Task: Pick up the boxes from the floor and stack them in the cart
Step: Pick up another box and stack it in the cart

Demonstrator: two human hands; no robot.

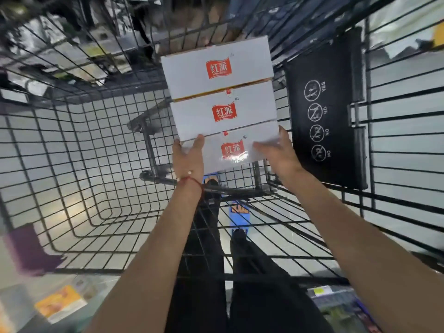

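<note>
Nearest box [236, 150]: white with a red logo, inside the cart, held between both hands close to the cart's right side.
Other boxes: the middle box [224, 114] touches the nearest one; the far box [217, 68] lies just beyond it, so the three form one row.
Left hand [189, 155]: fingers nearly straight, pressed flat against the nearest box's left edge.
Right hand [276, 150]: fingers straight and spread across the box's face, thumb up along its right edge.
Cart [79, 140]: black wire basket around the boxes; grey floor shows through the mesh.
Black flap [329, 111]: just right of the boxes, printed with round pictograms.
Red thread [192, 180]: tied round the left wrist.
Orange packet [60, 306]: outside the cart, lower left, blurred.
</note>
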